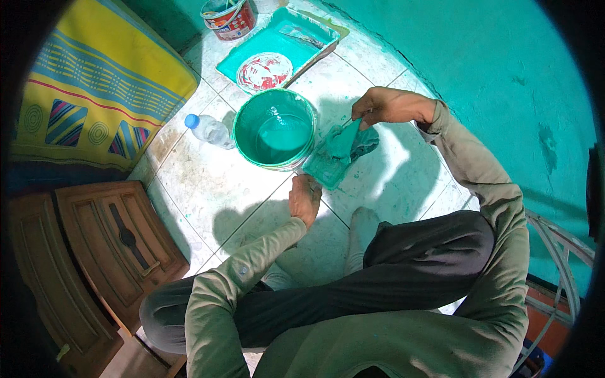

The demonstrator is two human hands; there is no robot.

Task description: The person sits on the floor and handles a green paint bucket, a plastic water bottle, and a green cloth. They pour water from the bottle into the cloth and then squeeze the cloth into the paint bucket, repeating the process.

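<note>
My left hand point(305, 198) is closed on the near edge of a small, shallow rectangular container point(324, 173) coated in green paint. Above it, my right hand point(392, 106) pinches a flat, paint-covered green piece point(345, 140) that slants down into the container; it looks like a scraper, but paint hides its exact kind. A crumpled, paint-stained cloth or bag point(367, 142) lies beside the container, under my right hand. Just left of the container stands a round bucket point(275, 129), its inside coated green, with green paint at the bottom.
A clear plastic bottle with a blue cap point(208, 130) leans by the bucket. Behind are a green paint tray point(277, 47) with a red-and-white lid point(265, 71) and a smaller red bucket point(228, 19). Wooden furniture point(116, 246) and yellow fabric point(107, 82) stand left; a green wall point(498, 69) right.
</note>
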